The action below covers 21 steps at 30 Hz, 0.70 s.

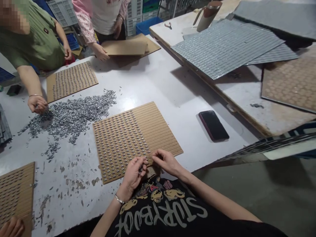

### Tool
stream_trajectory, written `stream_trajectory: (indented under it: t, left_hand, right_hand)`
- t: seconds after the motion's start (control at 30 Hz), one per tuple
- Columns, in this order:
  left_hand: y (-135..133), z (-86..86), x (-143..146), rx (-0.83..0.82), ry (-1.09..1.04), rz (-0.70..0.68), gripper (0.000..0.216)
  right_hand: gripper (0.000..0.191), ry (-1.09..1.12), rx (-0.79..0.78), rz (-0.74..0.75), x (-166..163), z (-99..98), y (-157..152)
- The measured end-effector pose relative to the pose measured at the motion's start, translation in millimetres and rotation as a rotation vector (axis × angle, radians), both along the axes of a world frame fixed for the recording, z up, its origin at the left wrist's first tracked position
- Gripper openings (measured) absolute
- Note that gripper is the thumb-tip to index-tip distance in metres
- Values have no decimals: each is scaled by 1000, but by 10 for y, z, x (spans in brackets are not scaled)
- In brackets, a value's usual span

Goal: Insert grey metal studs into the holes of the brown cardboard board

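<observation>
A brown grooved board lies on the table in front of me, its left part covered with rows of small grey spindle-shaped metal pieces. At the board's near edge, my left hand is curled closed around several of these pieces. Close beside it, my right hand pinches with thumb and fingertips over the near edge of the board; what is between those fingertips is too small to make out. To the left of the board spreads a loose heap of the same metal pieces.
Across the white table, a person in green has a hand at the heap beside another filled board. Someone else holds brown sheets. A phone lies right; grey ribbed sheets overhang the adjoining table. Another hand shows lower left.
</observation>
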<state>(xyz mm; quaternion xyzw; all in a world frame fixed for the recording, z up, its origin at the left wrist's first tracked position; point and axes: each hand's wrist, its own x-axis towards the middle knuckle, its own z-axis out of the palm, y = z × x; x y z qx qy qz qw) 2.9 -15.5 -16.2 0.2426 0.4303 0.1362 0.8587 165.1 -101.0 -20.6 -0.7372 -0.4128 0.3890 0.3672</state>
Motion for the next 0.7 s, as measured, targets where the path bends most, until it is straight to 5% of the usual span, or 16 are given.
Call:
stream_trajectory:
  t: [0.23, 0.53, 0.7]
  left_hand:
    - [147, -12, -167, 133, 41, 79, 36]
    - [87, 42, -95, 100, 15, 16, 36]
    - [59, 67, -54, 94, -28, 16, 44]
  right_hand:
    - [17, -273, -74, -14, 22, -153, 75]
    - [9, -395, -200, 73, -9, -188, 166]
    - [10, -304, -27, -9, -26, 12, 114]
